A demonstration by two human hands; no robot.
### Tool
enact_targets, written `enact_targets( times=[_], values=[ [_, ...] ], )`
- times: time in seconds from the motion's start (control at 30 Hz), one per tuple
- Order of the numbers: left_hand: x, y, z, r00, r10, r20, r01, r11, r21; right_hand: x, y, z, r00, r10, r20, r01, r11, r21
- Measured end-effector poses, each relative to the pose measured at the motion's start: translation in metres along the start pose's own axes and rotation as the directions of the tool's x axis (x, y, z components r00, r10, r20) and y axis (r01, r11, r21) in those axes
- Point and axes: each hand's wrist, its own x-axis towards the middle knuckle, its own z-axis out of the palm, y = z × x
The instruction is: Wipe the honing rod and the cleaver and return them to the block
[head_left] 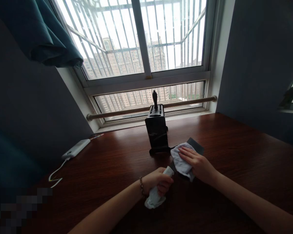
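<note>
My left hand (158, 183) is closed around a white bundle (153, 199), a cloth or a cloth-wrapped handle; I cannot tell which. My right hand (197, 164) lies flat with fingers together, pressing a white cloth (179, 159) onto a dark flat blade-like piece (197, 146) on the wooden table (234, 146). Just behind the hands stands a black knife block (157, 131) with one dark handle (155, 99) sticking out of its top. A bead bracelet (141, 187) is on my left wrist.
A white power bank (76, 148) with a white cable (55, 174) lies at the table's left. A barred window (141, 48) with a wooden rail (185, 102) runs behind the table. A teal curtain (39, 32) hangs at the upper left; dark walls flank both sides.
</note>
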Motion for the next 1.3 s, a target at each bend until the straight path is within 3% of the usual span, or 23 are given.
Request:
enact_targets(
  times=[0.13, 0.2, 0.3, 0.4, 0.5, 0.6, 0.73, 0.83, 0.93, 1.0, 1.1, 1.17, 1.2, 1.3],
  values=[
    [-0.002, 0.001, 0.003, 1.000, -0.004, 0.004, 0.004, 1.000, 0.029, -0.005, 0.026, 0.001, 0.974, 0.205, -0.096, -0.217, 0.967, -0.131],
    [-0.002, 0.001, 0.003, 1.000, -0.006, 0.007, 0.006, 1.000, 0.029, -0.007, 0.029, 0.003, 0.964, 0.245, -0.106, -0.261, 0.948, -0.184],
    [-0.003, 0.002, 0.001, 1.000, -0.015, 0.005, 0.014, 1.000, 0.019, -0.007, 0.019, 0.007, 0.981, 0.186, -0.052, -0.192, 0.962, -0.195],
    [-0.003, 0.002, 0.000, 1.000, -0.024, 0.006, 0.024, 1.000, 0.002, -0.004, 0.004, 0.009, 0.997, 0.065, 0.029, -0.062, 0.991, -0.121],
    [-0.003, 0.003, 0.000, 1.000, -0.027, 0.014, 0.027, 1.000, -0.006, -0.002, 0.001, 0.007, 0.997, 0.015, 0.070, -0.012, 0.999, -0.044],
    [-0.003, 0.003, 0.001, 1.000, -0.017, 0.013, 0.017, 1.000, 0.000, -0.003, 0.016, 0.005, 0.997, 0.051, 0.058, -0.051, 0.999, 0.000],
    [-0.002, 0.001, 0.000, 1.000, -0.027, 0.010, 0.027, 1.000, 0.009, -0.006, 0.049, 0.002, 0.971, 0.236, -0.047, -0.230, 0.968, 0.100],
    [-0.002, 0.000, -0.002, 1.000, -0.029, -0.006, 0.029, 1.000, 0.002, -0.011, 0.071, -0.001, 0.888, 0.450, -0.099, -0.399, 0.858, 0.324],
    [-0.001, 0.001, -0.003, 1.000, -0.029, -0.012, 0.028, 0.999, -0.027, -0.017, 0.088, -0.002, 0.670, 0.739, -0.067, -0.547, 0.552, 0.629],
    [0.000, 0.002, -0.003, 1.000, -0.023, -0.012, 0.022, 0.999, -0.040, -0.020, 0.098, -0.002, 0.524, 0.851, -0.041, -0.555, 0.378, 0.741],
    [-0.001, 0.003, -0.002, 0.999, -0.030, -0.021, 0.030, 0.999, -0.037, -0.022, 0.112, -0.002, 0.395, 0.918, -0.045, -0.488, 0.251, 0.836],
    [-0.002, 0.004, -0.001, 0.999, -0.049, -0.018, 0.048, 0.999, -0.024, -0.022, 0.117, -0.005, 0.357, 0.934, -0.022, -0.410, 0.178, 0.895],
    [-0.002, 0.005, -0.001, 0.999, -0.053, -0.011, 0.053, 0.998, -0.017, -0.021, 0.117, -0.007, 0.362, 0.932, -0.002, -0.374, 0.147, 0.916],
    [-0.004, 0.005, 0.000, 0.999, -0.047, 0.003, 0.047, 0.999, 0.016, -0.018, 0.111, -0.012, 0.462, 0.881, 0.102, -0.316, 0.056, 0.947]
  ],
)
